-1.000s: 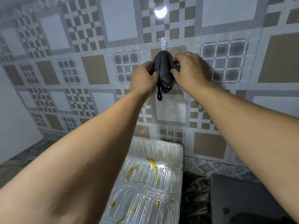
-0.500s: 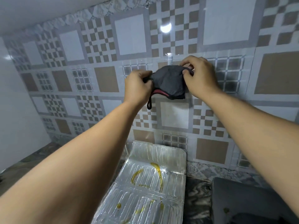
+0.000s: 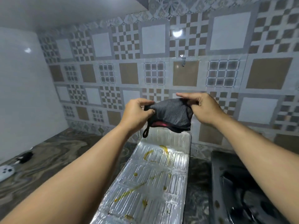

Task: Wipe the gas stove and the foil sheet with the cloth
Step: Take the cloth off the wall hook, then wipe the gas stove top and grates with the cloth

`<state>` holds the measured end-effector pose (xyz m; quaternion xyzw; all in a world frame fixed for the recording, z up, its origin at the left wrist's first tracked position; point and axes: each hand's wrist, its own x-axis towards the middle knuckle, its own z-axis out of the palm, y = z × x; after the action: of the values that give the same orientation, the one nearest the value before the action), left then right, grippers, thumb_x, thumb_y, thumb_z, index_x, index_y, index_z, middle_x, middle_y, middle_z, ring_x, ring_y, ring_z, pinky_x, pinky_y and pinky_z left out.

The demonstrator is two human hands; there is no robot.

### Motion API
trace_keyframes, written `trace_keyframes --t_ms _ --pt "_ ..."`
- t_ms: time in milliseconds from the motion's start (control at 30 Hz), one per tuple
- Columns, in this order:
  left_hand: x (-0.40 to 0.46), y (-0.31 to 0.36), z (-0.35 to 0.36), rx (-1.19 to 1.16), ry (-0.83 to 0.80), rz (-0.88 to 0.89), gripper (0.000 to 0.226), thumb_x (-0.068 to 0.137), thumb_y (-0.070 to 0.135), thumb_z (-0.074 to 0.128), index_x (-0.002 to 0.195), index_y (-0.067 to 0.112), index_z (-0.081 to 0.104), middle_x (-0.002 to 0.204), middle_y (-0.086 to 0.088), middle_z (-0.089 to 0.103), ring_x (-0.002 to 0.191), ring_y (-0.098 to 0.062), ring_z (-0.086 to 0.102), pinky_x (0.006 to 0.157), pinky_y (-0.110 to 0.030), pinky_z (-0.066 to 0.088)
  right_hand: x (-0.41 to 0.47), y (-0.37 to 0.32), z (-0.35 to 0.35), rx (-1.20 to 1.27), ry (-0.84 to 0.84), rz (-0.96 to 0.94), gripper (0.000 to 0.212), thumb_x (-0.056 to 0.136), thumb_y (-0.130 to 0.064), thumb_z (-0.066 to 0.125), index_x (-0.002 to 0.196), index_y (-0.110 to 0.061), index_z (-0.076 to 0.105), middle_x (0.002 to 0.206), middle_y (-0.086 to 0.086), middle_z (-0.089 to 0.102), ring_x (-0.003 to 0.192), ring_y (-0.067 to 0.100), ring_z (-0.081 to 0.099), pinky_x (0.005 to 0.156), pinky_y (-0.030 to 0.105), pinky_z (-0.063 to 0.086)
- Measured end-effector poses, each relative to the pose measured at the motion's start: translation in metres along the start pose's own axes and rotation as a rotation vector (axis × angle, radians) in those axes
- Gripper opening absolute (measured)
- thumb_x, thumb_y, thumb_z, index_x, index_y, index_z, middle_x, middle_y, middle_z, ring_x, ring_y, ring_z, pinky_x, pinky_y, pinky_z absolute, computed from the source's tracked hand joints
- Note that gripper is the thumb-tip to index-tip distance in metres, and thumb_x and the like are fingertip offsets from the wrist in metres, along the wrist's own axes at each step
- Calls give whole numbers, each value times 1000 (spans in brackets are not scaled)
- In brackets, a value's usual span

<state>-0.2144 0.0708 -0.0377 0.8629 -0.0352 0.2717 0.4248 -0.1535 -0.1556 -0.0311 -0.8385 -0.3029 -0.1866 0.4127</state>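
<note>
A dark grey cloth (image 3: 172, 114) with a red edge and a black hanging loop is stretched between my two hands in mid-air, above the far end of the foil sheet. My left hand (image 3: 136, 113) pinches its left corner. My right hand (image 3: 203, 109) pinches its right corner. The silver ribbed foil sheet (image 3: 150, 177) lies on the counter below, its far end turned up against the wall, smeared with yellow-brown stains. The black gas stove (image 3: 242, 191) sits at the lower right, partly hidden by my right forearm.
A clear hook (image 3: 183, 61) is stuck on the patterned tile wall above the cloth. The marbled dark counter (image 3: 53, 157) stretches left, with a white object (image 3: 6, 172) and a small black item (image 3: 25, 156) near the left edge. A white wall closes the left side.
The cloth has come off the wall hook. Both hands have lowered it from the hook toward the foil sheet and pulled it wider apart.
</note>
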Motion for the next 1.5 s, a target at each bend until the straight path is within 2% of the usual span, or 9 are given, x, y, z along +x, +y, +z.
trace_keyframes --t_ms 167,333,533,600,767,1167,1300,1400,1500 --pt "-58 -9 -26 -7 -54 -22 37 78 9 76 114 18 73 116 6 71 106 -7 64 100 -30 50 -56 -32 16 35 -144 37 76 79 18 32 117 -39 66 131 -2 62 129 14 48 110 34 38" --pt "-111 -10 -53 -154 -98 -79 45 76 -2 70 115 19 73 114 9 71 105 -8 66 92 -28 55 -97 -67 35 19 -200 63 71 82 15 28 116 -29 70 114 -2 59 112 14 49 85 11 38" --pt "-167 -11 -78 -349 -143 -193 52 78 -13 64 119 17 70 112 2 73 98 -15 71 79 -27 59 -146 -97 64 79 -292 80 33 90 -28 62 120 -41 65 103 -11 53 100 5 50 86 19 40" --pt "-184 -15 -85 -413 -138 -226 52 78 -14 63 118 17 70 110 -1 74 98 -19 72 83 -33 59 -163 -103 72 45 -364 75 46 80 -46 72 125 -47 59 105 -9 50 101 8 49 89 24 41" --pt "-224 -18 -94 -541 -117 -295 52 79 -22 57 120 8 67 114 -8 71 95 -16 72 77 -24 57 -197 -103 106 -105 -317 -47 41 79 -42 73 118 -48 62 92 -9 47 91 17 47 84 41 48" --pt "-292 -65 -90 -302 -160 -456 50 80 -14 64 110 25 70 116 1 70 100 -11 70 79 -23 57 -256 -86 162 -105 -334 -75 52 84 -37 70 102 -78 45 95 -10 49 93 18 47 84 48 44" --pt "-302 -70 -79 -169 -209 -447 44 78 -8 64 106 25 74 119 7 69 106 -8 67 93 -27 54 -264 -76 162 -212 -353 -106 39 85 -38 68 122 -50 60 93 -12 36 91 12 32 84 41 37" --pt "-305 -62 -73 78 -295 -330 39 81 -8 59 106 17 76 113 8 65 96 -4 61 81 -5 45 -265 -69 159 -224 -379 -119 39 86 -33 68 121 -47 61 96 -9 38 93 13 33 86 40 37" --pt "-303 -56 -66 292 -366 -241 39 83 -6 59 109 18 76 105 9 60 96 -6 55 84 -12 43 -266 -66 154 -241 -401 -121 37 89 -29 65 120 -48 62 97 -6 41 94 17 37 86 39 37"
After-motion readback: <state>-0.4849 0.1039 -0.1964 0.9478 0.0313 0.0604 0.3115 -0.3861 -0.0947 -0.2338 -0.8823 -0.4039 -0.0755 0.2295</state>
